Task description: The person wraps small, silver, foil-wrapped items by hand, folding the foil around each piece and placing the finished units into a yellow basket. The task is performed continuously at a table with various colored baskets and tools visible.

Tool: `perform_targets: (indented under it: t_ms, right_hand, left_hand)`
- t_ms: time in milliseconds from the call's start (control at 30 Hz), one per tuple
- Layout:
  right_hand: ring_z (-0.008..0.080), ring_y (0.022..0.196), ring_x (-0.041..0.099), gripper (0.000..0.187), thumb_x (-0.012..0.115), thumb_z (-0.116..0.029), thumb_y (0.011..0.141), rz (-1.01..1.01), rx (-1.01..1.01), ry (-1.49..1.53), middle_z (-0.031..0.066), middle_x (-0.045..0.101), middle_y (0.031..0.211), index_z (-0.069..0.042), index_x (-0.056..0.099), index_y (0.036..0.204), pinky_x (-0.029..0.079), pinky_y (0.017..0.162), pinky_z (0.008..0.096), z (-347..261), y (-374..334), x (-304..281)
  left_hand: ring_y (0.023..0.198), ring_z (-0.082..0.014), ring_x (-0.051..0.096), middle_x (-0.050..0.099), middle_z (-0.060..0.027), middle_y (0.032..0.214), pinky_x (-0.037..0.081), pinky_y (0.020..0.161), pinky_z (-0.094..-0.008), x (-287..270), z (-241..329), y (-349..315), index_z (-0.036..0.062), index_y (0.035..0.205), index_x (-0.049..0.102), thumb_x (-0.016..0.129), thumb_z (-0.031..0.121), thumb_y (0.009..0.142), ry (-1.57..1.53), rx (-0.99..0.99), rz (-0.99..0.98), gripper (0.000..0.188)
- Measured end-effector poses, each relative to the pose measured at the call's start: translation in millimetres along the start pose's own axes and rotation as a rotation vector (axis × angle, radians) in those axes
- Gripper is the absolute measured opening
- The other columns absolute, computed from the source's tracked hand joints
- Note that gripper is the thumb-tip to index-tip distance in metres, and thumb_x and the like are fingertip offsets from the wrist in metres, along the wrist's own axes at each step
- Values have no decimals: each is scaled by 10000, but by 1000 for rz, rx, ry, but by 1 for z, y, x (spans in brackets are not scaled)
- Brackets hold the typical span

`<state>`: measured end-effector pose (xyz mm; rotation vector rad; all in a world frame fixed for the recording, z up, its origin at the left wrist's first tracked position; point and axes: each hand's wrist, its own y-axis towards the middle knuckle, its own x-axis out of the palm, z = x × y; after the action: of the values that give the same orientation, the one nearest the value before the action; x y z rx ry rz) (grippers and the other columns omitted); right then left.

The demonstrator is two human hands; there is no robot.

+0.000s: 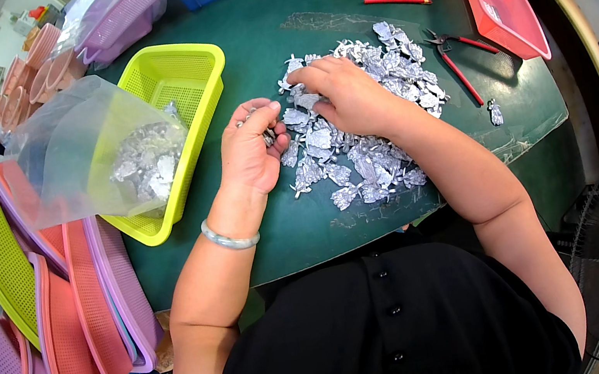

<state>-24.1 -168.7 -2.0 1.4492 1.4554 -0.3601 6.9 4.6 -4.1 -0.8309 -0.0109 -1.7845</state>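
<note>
Silver pieces (pixel 370 164), pliers (pixel 460 75) beside, lime basket (pixel 201 127) near

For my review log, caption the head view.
Left hand holds silvery pieces; right hand is over a silvery heap on a green table.

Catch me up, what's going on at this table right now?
A person is handling silvery, leaf-like pieces by hand. The left hand is curled around a few small pieces, while the right hand is at the loose pile on the green table. To the left, a clear bag with more pieces sits in a yellow-green basket. Red-handled pliers lie right of the pile.
</note>
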Motion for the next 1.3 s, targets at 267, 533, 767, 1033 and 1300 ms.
perform_targets:
  t_ms: [267, 533, 767, 1033, 1300]
  right_hand:
    - [54, 694, 504, 391, 573, 68, 707, -34, 386, 997, -10, 521, 742, 6, 474, 1080, 421, 649, 198, -4, 1, -15]
    - [108, 779, 560, 355, 538, 19, 770, -77, 398, 1195, 46, 571, 844, 26, 464, 1118, 464, 725, 236, -5, 0, -16]
    - [109, 783, 564, 367, 538, 19, 773, -136, 392, 1152, 50, 576, 850, 27, 458, 1131, 467, 721, 235, -8, 0, -20]
    - [97, 703, 550, 383, 546, 37, 756, -6, 383, 1073, 39, 574, 787, 27, 445, 1125, 447, 648, 217, -7, 0, -14]
    - [226, 680, 573, 411, 560, 38, 698, 287, -90, 203, 65, 578, 752, -20, 476, 1096, 458, 627, 300, -20, -4, -10]
  left_hand:
    - [586, -101, 476, 529, -38, 724, 363, 474, -199, 7, -3, -6, 27, 1008, 524, 547, 83, 805, 115, 15, -151, 212]
    - [537, -96, 471, 523, -33, 670, 355, 443, -201, 6, 0, -7, 40, 874, 531, 593, 111, 790, 16, 39, -148, 126]
    - [544, -101, 486, 528, -37, 659, 359, 442, -202, 5, 1, -8, 41, 883, 521, 596, 106, 784, 1, 21, -149, 140]
    - [590, -107, 515, 558, -50, 723, 403, 487, -204, 7, 1, -9, 29, 968, 518, 573, 97, 800, -4, 51, -161, 190]
    - [748, -140, 569, 586, -77, 879, 492, 659, -259, 11, -10, -10, 29, 1026, 515, 563, 122, 824, -30, 96, -129, 228]
